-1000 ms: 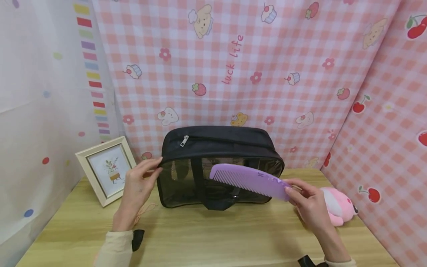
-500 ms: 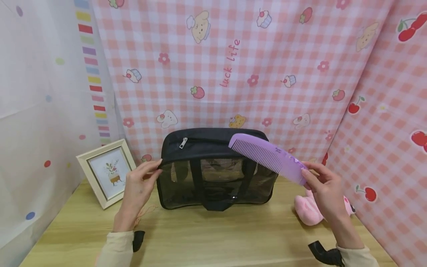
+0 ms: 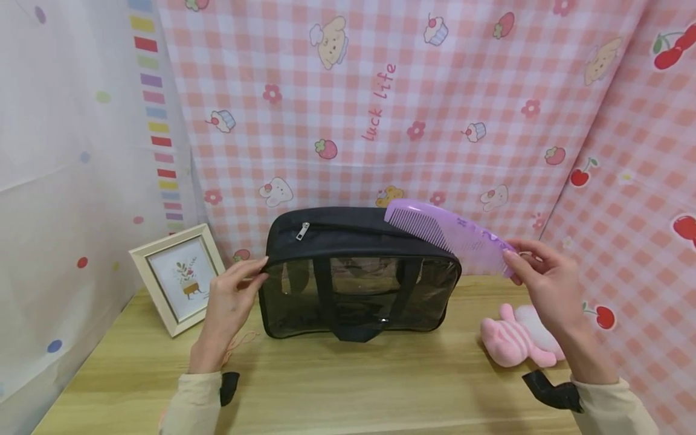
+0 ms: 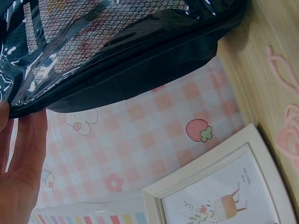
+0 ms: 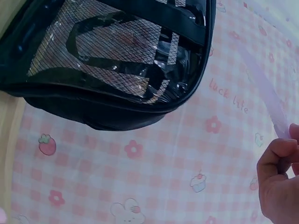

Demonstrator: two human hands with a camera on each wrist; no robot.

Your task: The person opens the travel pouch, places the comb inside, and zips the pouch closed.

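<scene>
A black bag [image 3: 293, 302] with see-through panels, a top zipper and a carrying strap stands upright on the table. My left hand [image 3: 231, 302] pinches its upper left corner edge between thumb and fingers; the left wrist view shows fingertips [image 4: 35, 123] at the black piping. In my right hand [image 3: 549, 281] a purple comb [image 3: 462, 232] is pinched by one end, teeth facing down. The comb slants up to the left and overlaps the bag's top right part in the head view. From the right wrist, the comb [image 5: 264, 84] appears edge-on, apart from the bag [image 5: 117, 51].
A cream picture frame [image 3: 176, 278] leans at the left behind my left hand. Pink cord [image 4: 285, 130] lies near it on the wooden table [image 3: 348, 386]. A pink and white plush toy [image 3: 511, 338] lies below my right hand. Patterned cloth [image 3: 348, 121] hangs behind.
My right hand has moved right and up with the comb, from in front of the bag's clear panel to its top right. The left hand has kept its hold on the bag's corner.
</scene>
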